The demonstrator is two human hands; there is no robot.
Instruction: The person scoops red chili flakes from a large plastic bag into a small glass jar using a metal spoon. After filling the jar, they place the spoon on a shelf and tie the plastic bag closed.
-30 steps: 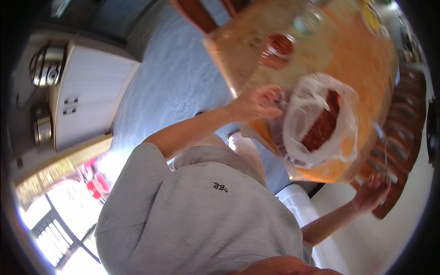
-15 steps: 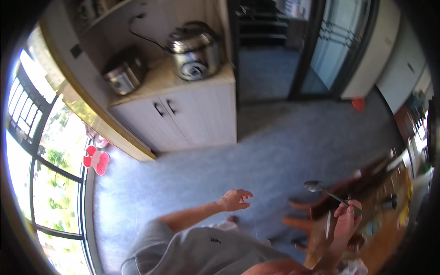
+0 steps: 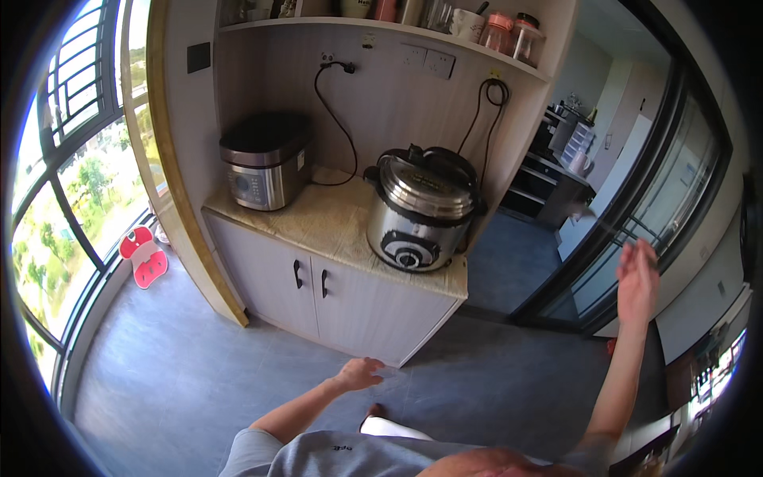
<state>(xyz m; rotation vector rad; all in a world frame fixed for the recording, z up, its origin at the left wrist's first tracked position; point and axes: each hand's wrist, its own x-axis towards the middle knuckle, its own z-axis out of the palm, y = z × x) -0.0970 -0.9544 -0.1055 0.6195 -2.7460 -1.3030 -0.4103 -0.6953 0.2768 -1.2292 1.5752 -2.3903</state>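
Note:
My right hand [image 3: 638, 274] is raised at the right, its fingers closed on the handle of a metal spoon [image 3: 584, 212]. The spoon's bowl points away to the upper left and is smeared by motion. Low in the middle, my left hand [image 3: 359, 374] hangs over the floor with its fingers loosely apart and nothing in them. Ahead of it stands a cabinet [image 3: 373, 306] with a wood-look top. On that top sit a silver and black electric pressure cooker [image 3: 421, 211] and, to its left, a boxy rice cooker [image 3: 266, 163].
A shelf [image 3: 381, 33] with jars and a cup runs above the cookers. Black cords [image 3: 334, 119] hang by the wall sockets. To the right is a dark-framed glass sliding door [image 3: 636, 230] beside a kitchen opening. A red and pink seat-like object [image 3: 145, 258] lies by the window.
My view has swung up and right, toward the cabinet, which now looks nearer. My right hand has risen with the spoon from beside the wooden table. The left stays low and empty.

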